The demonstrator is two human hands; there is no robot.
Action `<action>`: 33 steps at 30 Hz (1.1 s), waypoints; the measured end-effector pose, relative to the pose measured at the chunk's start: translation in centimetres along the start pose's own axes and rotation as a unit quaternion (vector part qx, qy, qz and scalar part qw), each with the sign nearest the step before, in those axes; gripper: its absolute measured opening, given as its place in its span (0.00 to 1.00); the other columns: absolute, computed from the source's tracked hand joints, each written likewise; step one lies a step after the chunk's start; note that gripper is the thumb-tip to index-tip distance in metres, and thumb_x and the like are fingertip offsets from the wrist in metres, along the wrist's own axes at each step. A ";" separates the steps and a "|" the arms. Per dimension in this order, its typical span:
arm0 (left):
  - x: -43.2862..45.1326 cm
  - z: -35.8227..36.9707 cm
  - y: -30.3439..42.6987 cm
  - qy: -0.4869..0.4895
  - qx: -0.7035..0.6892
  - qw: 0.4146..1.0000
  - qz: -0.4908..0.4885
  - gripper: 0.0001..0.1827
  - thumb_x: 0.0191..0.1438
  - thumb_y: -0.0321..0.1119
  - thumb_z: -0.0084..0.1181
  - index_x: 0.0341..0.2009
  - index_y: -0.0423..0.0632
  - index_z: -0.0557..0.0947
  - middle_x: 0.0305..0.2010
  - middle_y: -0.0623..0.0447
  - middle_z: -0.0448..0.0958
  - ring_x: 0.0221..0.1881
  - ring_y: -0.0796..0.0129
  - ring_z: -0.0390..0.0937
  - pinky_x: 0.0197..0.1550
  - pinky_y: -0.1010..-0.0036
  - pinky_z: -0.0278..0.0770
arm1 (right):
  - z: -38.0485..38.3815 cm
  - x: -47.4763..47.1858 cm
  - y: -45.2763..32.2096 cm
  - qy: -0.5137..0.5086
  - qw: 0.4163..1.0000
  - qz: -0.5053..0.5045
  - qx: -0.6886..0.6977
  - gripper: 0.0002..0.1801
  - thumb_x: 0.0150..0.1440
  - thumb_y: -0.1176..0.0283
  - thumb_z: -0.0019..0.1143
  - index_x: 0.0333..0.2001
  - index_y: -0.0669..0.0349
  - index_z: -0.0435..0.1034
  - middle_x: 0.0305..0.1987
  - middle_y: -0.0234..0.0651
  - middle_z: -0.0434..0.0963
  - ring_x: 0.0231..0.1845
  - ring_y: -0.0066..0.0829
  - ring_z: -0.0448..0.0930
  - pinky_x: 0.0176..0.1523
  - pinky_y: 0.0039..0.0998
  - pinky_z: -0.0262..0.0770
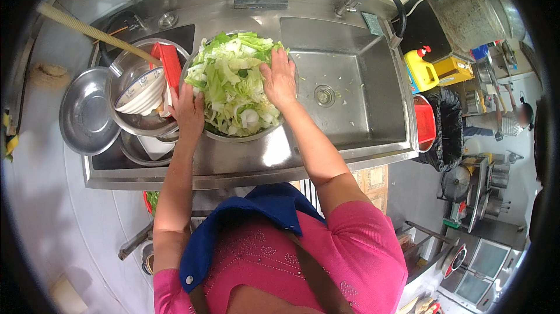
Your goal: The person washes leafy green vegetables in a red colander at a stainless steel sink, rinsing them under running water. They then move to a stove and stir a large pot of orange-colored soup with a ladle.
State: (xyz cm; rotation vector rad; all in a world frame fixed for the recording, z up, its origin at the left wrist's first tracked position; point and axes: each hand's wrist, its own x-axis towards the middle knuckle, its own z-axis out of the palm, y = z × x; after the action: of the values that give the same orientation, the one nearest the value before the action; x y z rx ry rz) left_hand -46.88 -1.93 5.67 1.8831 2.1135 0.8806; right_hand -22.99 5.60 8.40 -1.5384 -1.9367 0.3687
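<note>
A heap of cut leafy greens, pale green and white (238,82), fills a round metal basin (232,139) on the steel sink's middle ledge. My left hand (188,110) rests at the heap's left side, fingers apart, close to the basin's rim. On the right side, my right hand (280,80) lies with its palm against the leaves, fingers pointing away from me. Both palms press on the heap from its two sides, and neither hand is closed around anything. The leaves hide most of the basin.
Left, metal bowls (89,112), stacked white bowls (142,90) and a red plastic basket (168,60) crowd the other basin. Right is a sink basin (345,112) with leaf scraps and a drain. A black faucet (400,12), yellow jug (420,71) and lined bin (448,130) stand beyond; a person (498,121) is farther off.
</note>
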 end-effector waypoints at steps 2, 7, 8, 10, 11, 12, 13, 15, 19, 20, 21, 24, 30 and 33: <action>-0.3 0.9 -1.0 0.097 -0.019 0.993 0.062 0.19 0.57 0.41 0.43 0.52 0.47 0.68 0.62 0.36 0.53 0.64 0.37 0.45 0.60 0.45 0.43 | 0.2 0.1 0.5 -0.013 1.000 0.007 0.023 0.34 0.60 0.52 0.33 0.62 0.68 0.48 0.66 0.54 0.48 0.69 0.44 0.45 0.68 0.40 0.34; -0.7 -0.1 -1.7 0.083 -0.239 0.967 0.021 0.25 0.58 0.42 0.44 0.55 0.40 0.66 0.62 0.30 0.49 0.63 0.42 0.48 0.64 0.62 0.44 | -2.4 -0.1 1.6 0.058 0.983 0.031 0.170 0.34 0.60 0.52 0.33 0.62 0.66 0.48 0.67 0.51 0.49 0.69 0.41 0.46 0.68 0.37 0.38; -1.2 -0.3 -1.8 0.052 -0.262 0.964 -0.001 0.29 0.58 0.42 0.44 0.59 0.39 0.60 0.65 0.35 0.47 0.65 0.47 0.47 0.64 0.65 0.42 | -3.1 -0.3 2.2 0.057 0.966 0.091 0.233 0.35 0.60 0.51 0.34 0.62 0.66 0.48 0.67 0.50 0.49 0.69 0.40 0.47 0.68 0.38 0.37; -2.0 -0.9 -2.1 0.035 -0.378 0.924 -0.044 0.31 0.58 0.43 0.44 0.61 0.40 0.56 0.65 0.39 0.47 0.64 0.51 0.49 0.64 0.65 0.45 | -4.7 -2.0 2.6 0.047 0.910 0.211 0.355 0.36 0.60 0.50 0.35 0.63 0.65 0.48 0.67 0.48 0.50 0.69 0.40 0.47 0.68 0.40 0.37; -2.2 -1.1 -2.0 0.026 -0.437 0.897 -0.060 0.32 0.58 0.43 0.44 0.62 0.41 0.54 0.66 0.41 0.47 0.64 0.53 0.50 0.63 0.65 0.46 | -5.8 -2.9 3.0 0.044 0.871 0.270 0.407 0.36 0.59 0.49 0.35 0.63 0.65 0.48 0.67 0.47 0.50 0.69 0.39 0.47 0.67 0.42 0.36; -2.4 -2.3 -0.5 -0.002 -0.528 0.841 -0.120 0.34 0.59 0.42 0.45 0.64 0.44 0.48 0.65 0.47 0.52 0.62 0.61 0.55 0.61 0.67 0.53 | -6.9 -3.7 3.8 0.045 0.826 0.331 0.455 0.37 0.59 0.49 0.35 0.63 0.65 0.48 0.67 0.46 0.51 0.69 0.39 0.47 0.67 0.43 0.36; -2.7 -3.2 0.1 -0.001 -0.553 0.814 -0.179 0.34 0.59 0.42 0.45 0.64 0.45 0.48 0.63 0.48 0.54 0.60 0.63 0.57 0.59 0.67 0.56 | -6.8 -4.8 6.0 0.031 0.774 0.371 0.512 0.35 0.59 0.50 0.35 0.61 0.65 0.50 0.65 0.50 0.53 0.66 0.45 0.54 0.64 0.49 0.47; -3.6 -3.7 0.5 -0.003 -0.602 0.742 -0.294 0.34 0.59 0.41 0.45 0.65 0.47 0.47 0.61 0.50 0.59 0.57 0.66 0.61 0.55 0.68 0.62 | -7.0 -6.8 7.3 -0.024 0.676 0.430 0.598 0.25 0.58 0.58 0.41 0.55 0.61 0.55 0.58 0.51 0.63 0.59 0.49 0.65 0.55 0.48 0.65; -5.7 -2.9 0.8 -0.088 -0.690 0.658 -0.289 0.28 0.58 0.36 0.45 0.61 0.47 0.55 0.56 0.52 0.65 0.54 0.65 0.66 0.53 0.65 0.68 | -5.9 -10.1 4.7 -0.228 0.582 0.402 0.669 0.21 0.54 0.65 0.49 0.50 0.57 0.57 0.38 0.47 0.75 0.40 0.53 0.76 0.48 0.52 0.71; -5.9 -2.3 0.6 -0.101 -0.688 0.659 -0.286 0.27 0.57 0.35 0.46 0.60 0.46 0.57 0.55 0.52 0.66 0.53 0.65 0.67 0.52 0.65 0.69 | -5.0 -9.9 4.3 -0.236 0.572 0.408 0.671 0.20 0.53 0.67 0.51 0.49 0.60 0.59 0.36 0.47 0.75 0.38 0.50 0.77 0.46 0.52 0.73; -6.1 -1.6 0.2 -0.107 -0.690 0.657 -0.285 0.25 0.57 0.33 0.46 0.59 0.45 0.59 0.54 0.51 0.67 0.52 0.64 0.68 0.51 0.65 0.70 | -4.2 -9.7 3.8 -0.250 0.564 0.416 0.668 0.20 0.52 0.68 0.52 0.47 0.62 0.60 0.35 0.46 0.75 0.37 0.48 0.78 0.44 0.51 0.75; -6.2 -0.1 0.0 -0.072 -0.693 0.668 -0.262 0.21 0.55 0.28 0.46 0.54 0.43 0.65 0.48 0.50 0.72 0.47 0.65 0.72 0.49 0.68 0.72 | -2.2 -8.0 1.9 -0.218 0.715 0.425 0.510 0.17 0.50 0.74 0.51 0.42 0.75 0.65 0.37 0.47 0.75 0.31 0.38 0.80 0.25 0.35 0.82; -7.8 2.8 0.1 -0.037 -0.713 0.653 -0.252 0.25 0.49 0.32 0.52 0.53 0.41 0.66 0.47 0.50 0.72 0.44 0.67 0.72 0.44 0.69 0.74 | -2.5 -8.9 0.6 -0.085 0.833 0.327 0.439 0.25 0.41 0.82 0.42 0.47 0.77 0.63 0.43 0.50 0.73 0.35 0.40 0.79 0.25 0.39 0.81; -10.2 -1.1 0.8 -0.050 -0.738 0.633 -0.228 0.32 0.54 0.34 0.51 0.62 0.53 0.57 0.55 0.55 0.67 0.54 0.70 0.65 0.53 0.67 0.68 | -4.2 -7.6 1.0 -0.138 0.845 0.325 0.401 0.19 0.43 0.76 0.47 0.43 0.68 0.67 0.35 0.38 0.76 0.28 0.34 0.78 0.19 0.31 0.69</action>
State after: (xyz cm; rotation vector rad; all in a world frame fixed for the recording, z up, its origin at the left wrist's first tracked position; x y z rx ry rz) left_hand -44.91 -11.95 4.48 0.4325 0.8512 1.5138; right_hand -18.72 -2.00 8.73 -1.5167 -1.0834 1.5404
